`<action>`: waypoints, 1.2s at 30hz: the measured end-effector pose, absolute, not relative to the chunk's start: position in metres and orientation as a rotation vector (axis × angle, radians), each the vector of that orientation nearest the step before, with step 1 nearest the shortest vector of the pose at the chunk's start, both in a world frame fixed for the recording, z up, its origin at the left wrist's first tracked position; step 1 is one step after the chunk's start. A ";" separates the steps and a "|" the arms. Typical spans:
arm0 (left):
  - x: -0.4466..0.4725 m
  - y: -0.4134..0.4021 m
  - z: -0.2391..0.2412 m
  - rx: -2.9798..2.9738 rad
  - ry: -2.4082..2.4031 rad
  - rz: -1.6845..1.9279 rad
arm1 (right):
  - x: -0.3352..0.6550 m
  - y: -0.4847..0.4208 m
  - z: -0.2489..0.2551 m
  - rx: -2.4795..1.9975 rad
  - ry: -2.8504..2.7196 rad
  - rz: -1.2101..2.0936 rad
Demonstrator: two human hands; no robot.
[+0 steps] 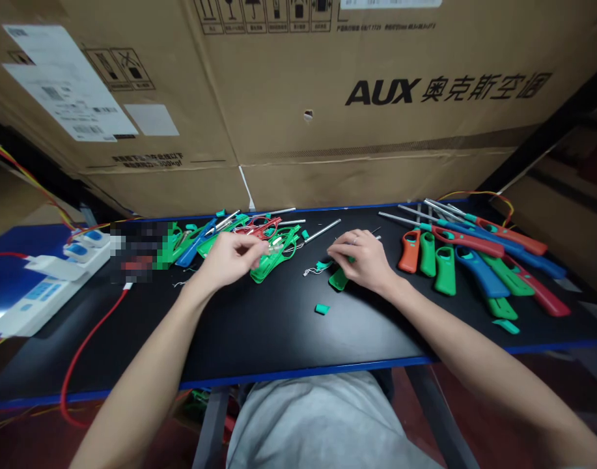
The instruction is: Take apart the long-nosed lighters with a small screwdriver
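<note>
My left hand is closed in a pinch, with a small clear-looking part at its fingertips. Whether the fingers grip that part is unclear. Just beyond are open green lighter casings in a heap. My right hand curls, fingertips together, over a green lighter casing, whose upper part is hidden by the hand. Left of these fingers lie a small green piece with thin white wires and a metal tube. A loose green piece rests nearer the table's front edge.
Several closed lighters with coloured handles lie at right, tubes pointing back. A white power strip with a red cable stands at left. A large cardboard box walls off the back of the black tabletop.
</note>
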State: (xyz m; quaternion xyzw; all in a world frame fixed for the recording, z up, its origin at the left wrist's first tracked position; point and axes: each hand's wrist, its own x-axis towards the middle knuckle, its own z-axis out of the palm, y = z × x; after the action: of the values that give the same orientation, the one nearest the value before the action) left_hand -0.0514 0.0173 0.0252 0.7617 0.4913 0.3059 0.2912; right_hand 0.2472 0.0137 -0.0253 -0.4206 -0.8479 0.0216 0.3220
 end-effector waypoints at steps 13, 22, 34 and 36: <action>-0.020 0.006 -0.009 2.650 1.335 0.743 | 0.273 0.021 -0.015 -1.008 -2.342 0.353; -0.012 0.005 -0.017 2.700 1.286 0.725 | 0.299 0.020 -0.010 -1.206 -2.530 0.424; 0.007 -0.026 -0.003 2.728 0.715 0.608 | 0.280 0.019 -0.012 -1.162 -2.468 0.399; 0.008 -0.025 -0.009 2.754 0.709 0.626 | 0.276 0.020 -0.017 -1.123 -2.448 0.379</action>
State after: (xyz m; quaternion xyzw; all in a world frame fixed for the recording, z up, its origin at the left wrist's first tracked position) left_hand 0.0080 -0.0248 -0.0089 0.9396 0.2418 0.2135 0.1149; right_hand 0.2759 0.0202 -0.0169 -0.4038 -0.8801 0.1362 0.2095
